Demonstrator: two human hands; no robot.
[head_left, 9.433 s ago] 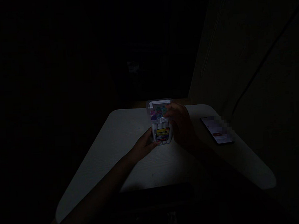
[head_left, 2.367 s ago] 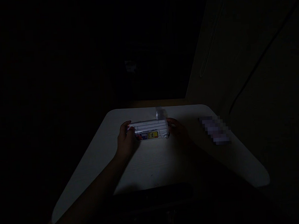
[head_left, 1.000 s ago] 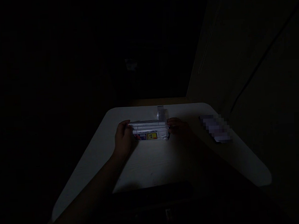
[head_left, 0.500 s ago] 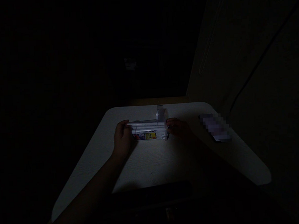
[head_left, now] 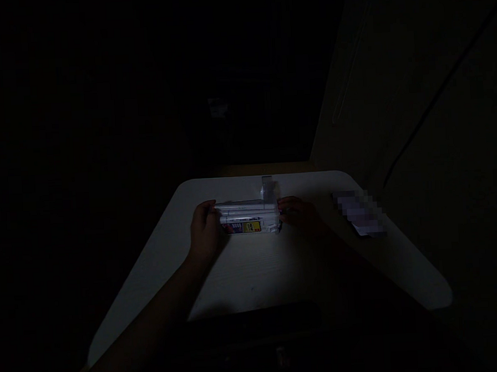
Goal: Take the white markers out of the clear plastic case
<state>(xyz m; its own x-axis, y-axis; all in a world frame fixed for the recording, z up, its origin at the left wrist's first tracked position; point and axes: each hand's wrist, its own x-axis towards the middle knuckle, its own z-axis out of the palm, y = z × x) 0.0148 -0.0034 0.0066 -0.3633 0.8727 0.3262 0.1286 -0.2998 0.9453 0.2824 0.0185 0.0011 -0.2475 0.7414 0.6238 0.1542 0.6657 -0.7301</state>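
Observation:
A clear plastic pack of white markers [head_left: 241,213] lies lengthwise across the white table [head_left: 152,252], with a yellow and dark label along its near side. My left hand [head_left: 204,226] is closed round the pack's left end. At the right end, where a clear flap [head_left: 268,188] stands up, my right hand [head_left: 297,211] has its fingers against the pack. Deep shadow covers much of the right hand, and its fingertips are hard to make out.
A phone-like flat object [head_left: 360,213], its surface blurred out, rests near the table's right edge. A dark bar-shaped thing [head_left: 255,321] runs along the near edge. To the right is a wall [head_left: 450,142] with a dark cable. Most of the room is black.
Both hands keep the same hold on the pack. The picture is slightly darker and the view has shifted a little; otherwise nothing has visibly moved.

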